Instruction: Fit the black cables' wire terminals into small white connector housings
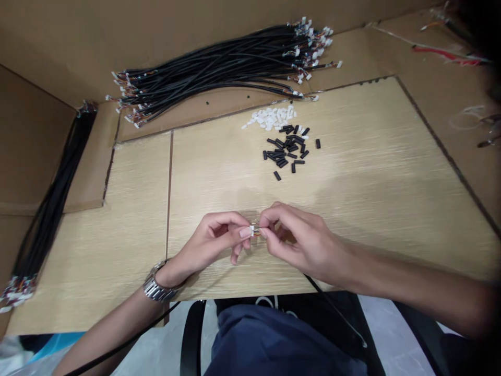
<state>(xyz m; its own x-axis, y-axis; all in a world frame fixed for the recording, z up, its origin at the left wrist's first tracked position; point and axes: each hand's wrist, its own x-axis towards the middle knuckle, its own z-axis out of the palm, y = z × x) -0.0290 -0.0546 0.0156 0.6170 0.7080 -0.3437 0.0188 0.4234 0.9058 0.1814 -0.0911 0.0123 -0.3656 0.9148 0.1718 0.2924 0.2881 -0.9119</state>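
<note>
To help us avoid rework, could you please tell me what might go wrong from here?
The thin coloured wires at the small white plastic connector between the left hand and right hand could bend or pull loose. The thin black cable hanging past the pale wood-grained tabletop might snag. Small white pieces beside small black rectangular pieces could mix.

one camera, worn on the person's head, looked forward and steeply down, from above the blue clothing (pixel 270 342) at the bottom edge. its view was wide and fairly near, with the left hand (pixel 217 235) and the right hand (pixel 305 235) just below the middle. beneath them spread the table (pixel 219 183), its near edge slanting up to the right. farther off, a cardboard wall (pixel 97 36) closed the top, and a dark blur hid the upper right corner.
</note>
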